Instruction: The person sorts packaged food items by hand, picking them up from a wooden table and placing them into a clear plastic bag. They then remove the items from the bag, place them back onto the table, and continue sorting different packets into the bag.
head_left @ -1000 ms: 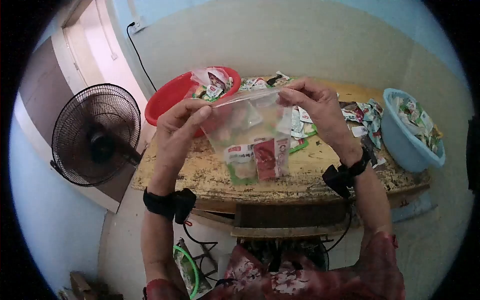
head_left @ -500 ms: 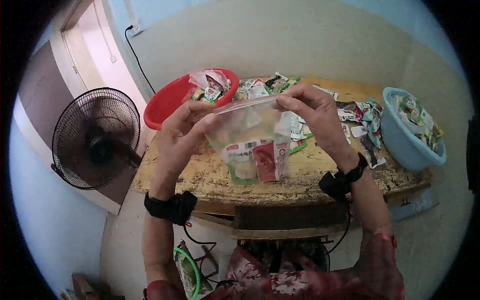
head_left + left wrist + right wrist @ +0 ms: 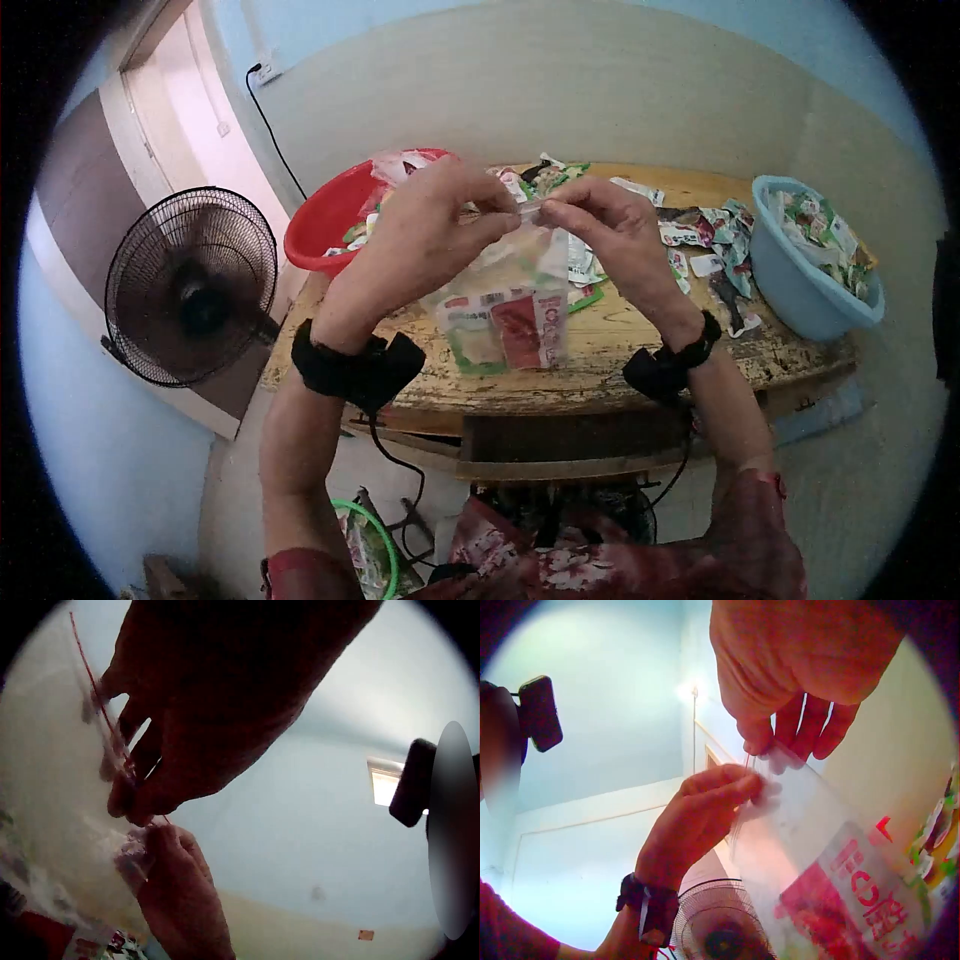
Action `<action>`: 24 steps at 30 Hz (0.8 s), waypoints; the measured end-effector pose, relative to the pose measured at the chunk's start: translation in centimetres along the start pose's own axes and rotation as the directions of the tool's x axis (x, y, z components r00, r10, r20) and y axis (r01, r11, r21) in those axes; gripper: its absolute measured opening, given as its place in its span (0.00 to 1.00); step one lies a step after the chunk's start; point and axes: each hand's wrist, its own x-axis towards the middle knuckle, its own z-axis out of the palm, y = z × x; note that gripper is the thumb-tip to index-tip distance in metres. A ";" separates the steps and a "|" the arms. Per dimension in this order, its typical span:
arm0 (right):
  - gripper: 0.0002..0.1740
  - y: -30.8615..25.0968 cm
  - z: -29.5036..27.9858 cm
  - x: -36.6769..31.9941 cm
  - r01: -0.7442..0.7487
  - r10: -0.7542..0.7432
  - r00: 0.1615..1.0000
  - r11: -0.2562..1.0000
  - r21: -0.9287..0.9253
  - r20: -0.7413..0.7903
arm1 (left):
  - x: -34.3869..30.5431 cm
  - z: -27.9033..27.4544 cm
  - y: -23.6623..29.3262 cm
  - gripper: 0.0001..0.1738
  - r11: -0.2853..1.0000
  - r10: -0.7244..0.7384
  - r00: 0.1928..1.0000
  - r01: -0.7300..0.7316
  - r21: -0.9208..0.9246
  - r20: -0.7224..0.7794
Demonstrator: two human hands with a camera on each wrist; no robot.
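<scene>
A clear zip-top bag (image 3: pixel 465 290) hangs upright over the table. Red-and-white and green-and-white snack packets (image 3: pixel 518 328) show through its lower part. My left hand (image 3: pixel 425 235) pinches the bag's top edge between thumb and fingers, close beside the right hand. At the same edge, thumb and forefinger of my right hand (image 3: pixel 625 245) hold the right corner. In the left wrist view, a thin red line (image 3: pixel 90 671) runs along the bag's mouth under the left fingers. The right wrist view shows both hands' fingertips nearly together on that edge, the bag (image 3: pixel 761 855) hanging below.
Behind the left hand stands a red basin (image 3: pixel 320 225) with packets in it. A light blue basin (image 3: pixel 800 285) full of packets is at the table's right end. Loose packets (image 3: pixel 690 230) lie across the worn yellow table (image 3: pixel 600 355). A fan (image 3: pixel 190 285) stands at left.
My left hand has slid right along the bag's top edge, from the left corner up to the right hand. The right hand has shifted slightly left and keeps its pinch.
</scene>
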 end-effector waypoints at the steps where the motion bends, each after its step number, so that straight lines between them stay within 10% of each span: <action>1: 0.08 -0.1 -0.1 -0.1 -0.011 0.011 1.000 1.000 -0.029 -0.002 | -0.6 -0.1 -0.3 0.11 0.999 -0.049 0.999 0.049 -0.020 0.007; 9: 0.09 0.4 -0.6 -0.8 -0.011 0.013 0.999 0.999 0.042 -0.048 | -6.7 -3.0 -3.4 0.10 0.943 -0.320 0.945 0.310 -0.119 -0.070; 12: 0.10 0.3 -0.2 -0.9 -0.055 0.059 0.998 0.989 0.135 -0.024 | -7.8 -1.6 -4.3 0.09 0.808 -0.457 0.889 0.397 -0.435 -0.039; 16: 0.10 -1.0 -0.1 -0.5 -0.002 0.009 0.997 0.995 0.097 -0.071 | -7.7 0.0 -4.0 0.09 0.756 -0.412 0.874 0.171 -0.632 -0.256; 24: 0.10 0.4 0.1 -1.5 -0.035 0.038 0.998 0.998 0.051 -0.057 | -9.3 3.9 -4.6 0.08 0.518 -0.594 0.773 0.156 -0.841 -0.223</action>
